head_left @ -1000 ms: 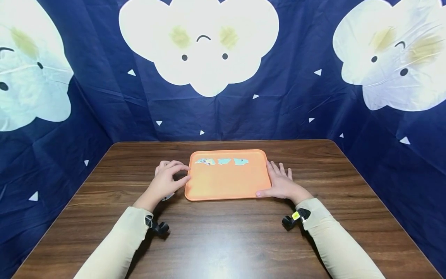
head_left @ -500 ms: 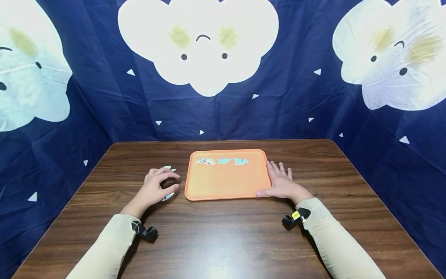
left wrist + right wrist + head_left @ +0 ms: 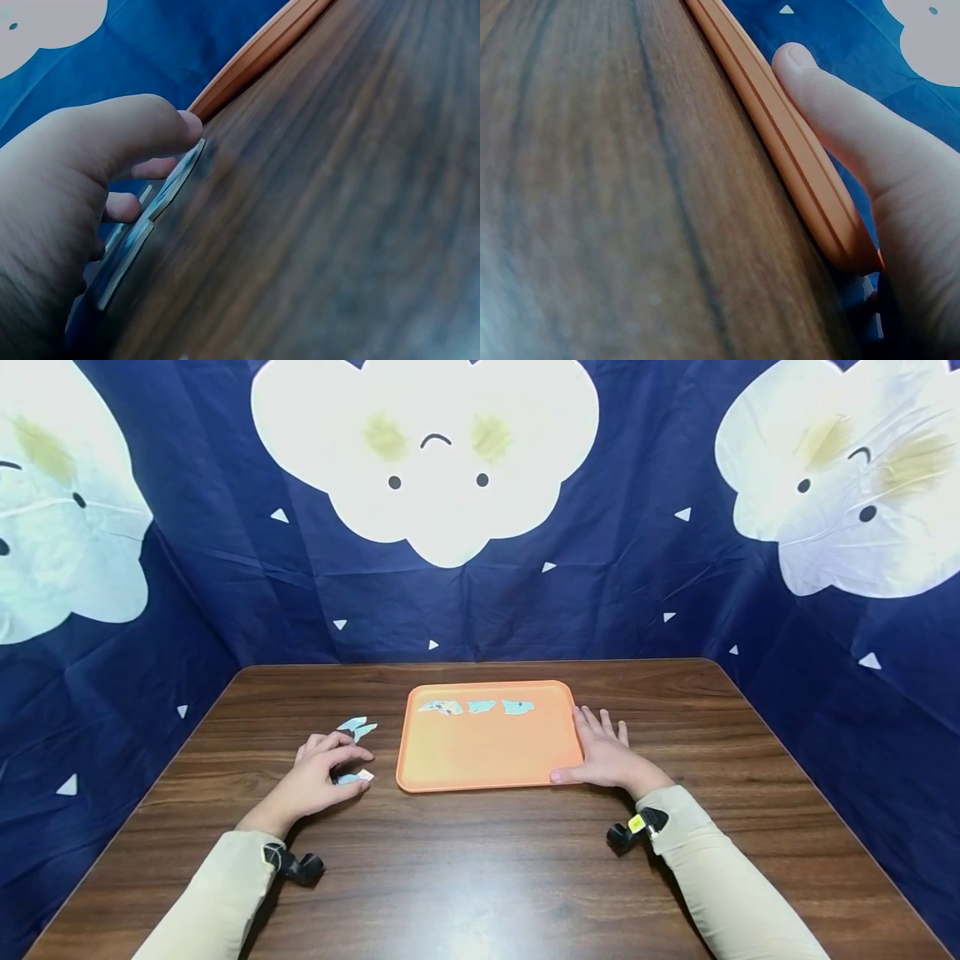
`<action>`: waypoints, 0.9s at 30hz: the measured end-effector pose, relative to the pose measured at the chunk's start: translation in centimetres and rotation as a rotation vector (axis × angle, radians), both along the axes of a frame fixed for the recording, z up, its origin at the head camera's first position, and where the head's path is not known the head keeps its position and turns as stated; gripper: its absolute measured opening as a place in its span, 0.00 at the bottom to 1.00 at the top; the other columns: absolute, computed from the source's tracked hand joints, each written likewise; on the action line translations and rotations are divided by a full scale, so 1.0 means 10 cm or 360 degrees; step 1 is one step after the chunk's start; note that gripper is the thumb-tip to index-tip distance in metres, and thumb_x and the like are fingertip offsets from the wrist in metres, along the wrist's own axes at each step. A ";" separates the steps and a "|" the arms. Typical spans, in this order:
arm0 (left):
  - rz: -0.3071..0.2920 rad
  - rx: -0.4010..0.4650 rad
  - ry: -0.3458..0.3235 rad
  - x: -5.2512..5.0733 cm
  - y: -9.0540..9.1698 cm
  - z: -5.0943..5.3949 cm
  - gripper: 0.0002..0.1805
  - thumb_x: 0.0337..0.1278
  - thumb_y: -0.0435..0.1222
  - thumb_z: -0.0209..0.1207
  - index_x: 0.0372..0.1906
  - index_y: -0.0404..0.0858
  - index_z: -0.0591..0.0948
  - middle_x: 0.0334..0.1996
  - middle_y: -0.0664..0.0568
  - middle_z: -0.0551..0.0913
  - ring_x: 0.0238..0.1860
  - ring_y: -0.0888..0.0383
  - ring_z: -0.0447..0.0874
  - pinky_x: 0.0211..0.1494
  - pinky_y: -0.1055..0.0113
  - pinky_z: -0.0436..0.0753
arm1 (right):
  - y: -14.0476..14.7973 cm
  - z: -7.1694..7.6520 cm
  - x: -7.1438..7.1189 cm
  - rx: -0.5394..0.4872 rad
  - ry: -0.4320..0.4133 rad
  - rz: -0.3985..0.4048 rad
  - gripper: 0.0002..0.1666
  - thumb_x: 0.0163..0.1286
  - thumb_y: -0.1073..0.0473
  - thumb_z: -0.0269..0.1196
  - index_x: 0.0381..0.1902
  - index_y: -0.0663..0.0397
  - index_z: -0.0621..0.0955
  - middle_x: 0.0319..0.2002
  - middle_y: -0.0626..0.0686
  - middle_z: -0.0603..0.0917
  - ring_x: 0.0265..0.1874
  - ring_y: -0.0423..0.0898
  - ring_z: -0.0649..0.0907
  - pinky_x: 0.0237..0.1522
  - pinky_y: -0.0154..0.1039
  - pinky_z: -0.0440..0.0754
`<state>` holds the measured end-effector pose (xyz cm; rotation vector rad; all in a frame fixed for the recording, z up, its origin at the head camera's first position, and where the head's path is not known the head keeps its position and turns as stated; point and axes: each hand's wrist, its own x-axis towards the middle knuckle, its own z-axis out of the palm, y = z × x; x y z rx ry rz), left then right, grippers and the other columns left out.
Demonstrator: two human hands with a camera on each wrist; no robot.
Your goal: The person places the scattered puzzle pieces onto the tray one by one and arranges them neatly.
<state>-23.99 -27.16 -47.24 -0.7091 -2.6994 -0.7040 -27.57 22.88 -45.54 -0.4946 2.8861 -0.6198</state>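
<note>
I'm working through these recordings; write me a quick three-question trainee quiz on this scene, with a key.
1. How many flat pieces lie on the orange tray?
2. True or false: the right hand touches the orange tray.
3. Which is the left hand nearest to?
A) the cloud pattern
B) the loose pieces on the table
C) the right hand

Key: 1. Three; 2. True; 3. B

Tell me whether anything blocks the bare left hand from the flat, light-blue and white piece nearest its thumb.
Nothing visible does. In the head view, the flat, light-blue and white piece shows between the bare left hand's thumb and index finger. Two other flat, light-blue pieces lie beyond, outside that gap.
</note>
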 end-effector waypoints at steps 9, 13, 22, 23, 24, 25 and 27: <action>-0.0049 0.0007 0.0038 0.04 -0.07 -0.02 0.22 0.43 0.43 0.76 0.49 0.53 0.86 0.48 0.55 0.79 0.50 0.48 0.67 0.51 0.47 0.60 | -0.01 -0.01 0.01 0.0017 0.0002 -0.0004 0.83 0.46 0.16 0.65 0.82 0.57 0.39 0.80 0.66 0.42 0.77 0.70 0.37 0.68 0.73 0.31; -0.0063 -0.0005 0.0024 0.05 -0.10 -0.01 0.22 0.43 0.41 0.75 0.49 0.53 0.87 0.46 0.56 0.80 0.49 0.50 0.67 0.51 0.47 0.59 | -0.02 0.01 0.02 0.0003 -0.0006 -0.0002 0.83 0.46 0.17 0.66 0.81 0.58 0.40 0.80 0.67 0.42 0.77 0.71 0.37 0.68 0.74 0.31; -0.0109 -0.0088 0.0028 0.07 -0.12 0.05 0.24 0.39 0.38 0.73 0.50 0.52 0.86 0.44 0.62 0.80 0.46 0.56 0.68 0.52 0.47 0.60 | -0.01 -0.01 0.02 -0.0009 0.0014 0.0020 0.82 0.48 0.19 0.66 0.81 0.58 0.40 0.80 0.68 0.43 0.77 0.72 0.38 0.67 0.75 0.32; -0.0120 -0.0096 0.0044 0.07 -0.11 0.06 0.24 0.39 0.38 0.73 0.49 0.52 0.87 0.43 0.62 0.80 0.45 0.56 0.68 0.52 0.47 0.60 | -0.01 0.00 0.03 -0.0011 0.0018 0.0023 0.82 0.49 0.19 0.67 0.81 0.58 0.40 0.80 0.68 0.43 0.76 0.72 0.38 0.67 0.75 0.32; -0.0130 -0.0102 0.0061 0.07 -0.11 0.07 0.24 0.39 0.38 0.73 0.49 0.52 0.87 0.43 0.62 0.81 0.45 0.57 0.68 0.51 0.47 0.60 | -0.01 0.00 0.02 -0.0012 0.0021 0.0025 0.81 0.49 0.19 0.67 0.81 0.59 0.41 0.79 0.68 0.43 0.76 0.72 0.38 0.67 0.76 0.32; -0.0136 -0.0113 0.0082 0.07 -0.11 0.07 0.23 0.39 0.38 0.72 0.48 0.52 0.87 0.42 0.62 0.81 0.45 0.57 0.68 0.51 0.47 0.60 | -0.01 0.01 0.03 -0.0007 0.0022 0.0023 0.81 0.49 0.19 0.67 0.81 0.58 0.41 0.80 0.68 0.43 0.76 0.72 0.38 0.67 0.75 0.32; -0.0142 -0.0125 0.0121 0.06 -0.10 0.07 0.21 0.40 0.38 0.72 0.46 0.52 0.87 0.41 0.63 0.81 0.43 0.58 0.68 0.51 0.48 0.61 | -0.01 0.02 0.03 -0.0003 0.0026 0.0026 0.81 0.49 0.20 0.67 0.81 0.59 0.41 0.79 0.68 0.43 0.76 0.72 0.38 0.67 0.75 0.33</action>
